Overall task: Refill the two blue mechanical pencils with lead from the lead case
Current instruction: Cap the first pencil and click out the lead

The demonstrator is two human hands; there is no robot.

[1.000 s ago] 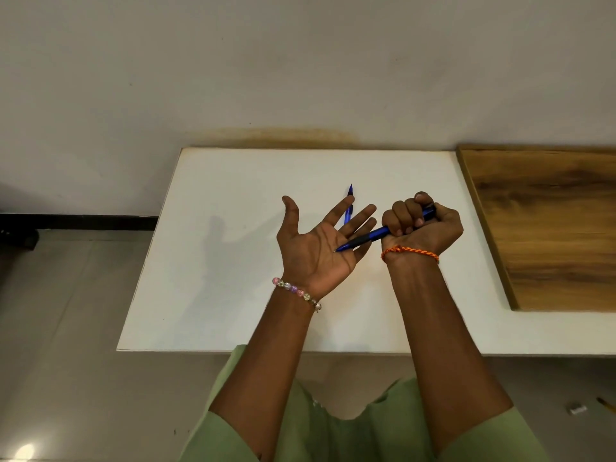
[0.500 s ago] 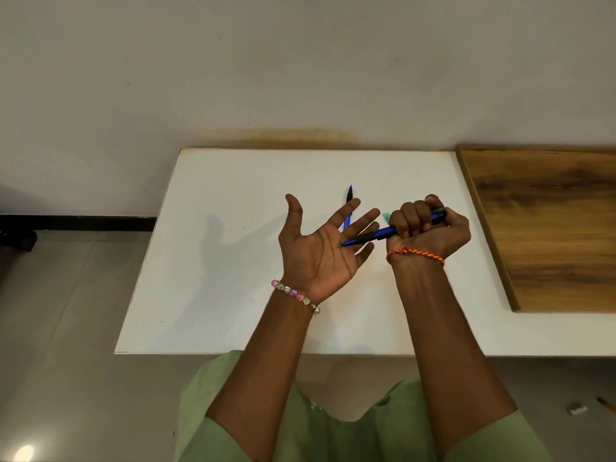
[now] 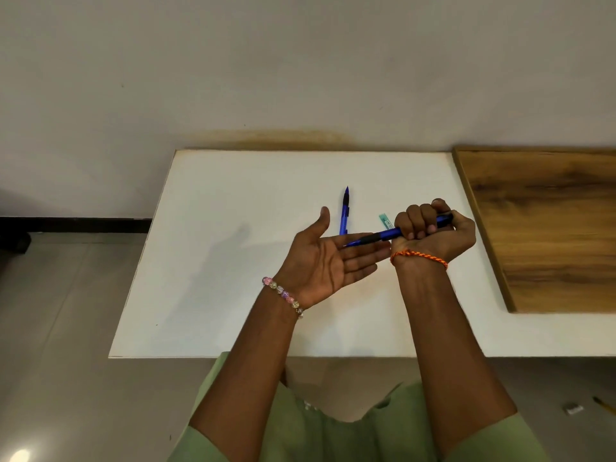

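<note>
My right hand (image 3: 433,233) is a fist around a blue mechanical pencil (image 3: 383,235), its dark-gripped tip pointing left over my left palm. My left hand (image 3: 328,260) is held open, palm up and tilted, fingers stretched toward the right wrist, holding nothing. A second blue mechanical pencil (image 3: 344,211) lies on the white table (image 3: 233,261) just beyond my left fingers, tip pointing away from me. A small pale green lead case (image 3: 385,221) lies on the table, partly hidden behind my right fist.
A brown wooden board (image 3: 546,228) lies on the table's right side. A wall rises right behind the table. On the floor at the lower right lie a small grey object (image 3: 574,409) and a yellow stick (image 3: 605,405).
My left palm has tilted and turned so the fingers point right instead of up. My right fist with the pencil has shifted right, uncovering the green lead case.
</note>
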